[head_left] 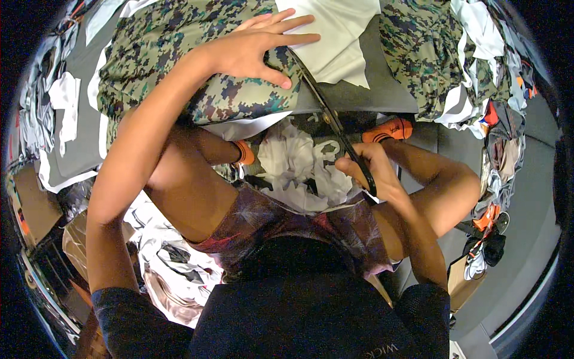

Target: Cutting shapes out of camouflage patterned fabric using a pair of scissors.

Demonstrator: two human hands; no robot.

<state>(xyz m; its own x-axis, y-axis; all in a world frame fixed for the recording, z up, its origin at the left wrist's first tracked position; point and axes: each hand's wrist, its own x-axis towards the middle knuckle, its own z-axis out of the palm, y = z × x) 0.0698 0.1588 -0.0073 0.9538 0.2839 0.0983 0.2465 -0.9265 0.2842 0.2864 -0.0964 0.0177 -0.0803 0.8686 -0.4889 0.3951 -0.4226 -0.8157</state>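
My left hand (254,48) lies with fingers spread on a green and brown camouflage cloth (161,66). Its fingertips reach toward a white cloth piece (338,42) on the right. My right hand (376,170) is wrapped round the handles of long dark scissors (326,110). The scissor blades point up and away, with their tips at the right edge of the camouflage cloth, near my left thumb. Whether the blades are parted or together is hard to make out. Both cloths rest on a dark grey surface (382,90) in front of me.
Another camouflage cloth (418,54) lies at the far right, beside mixed scraps (505,143). White scraps (293,155) are heaped between my legs, and more white cloth (170,251) lies by my left thigh. A cardboard box (36,200) stands at the left.
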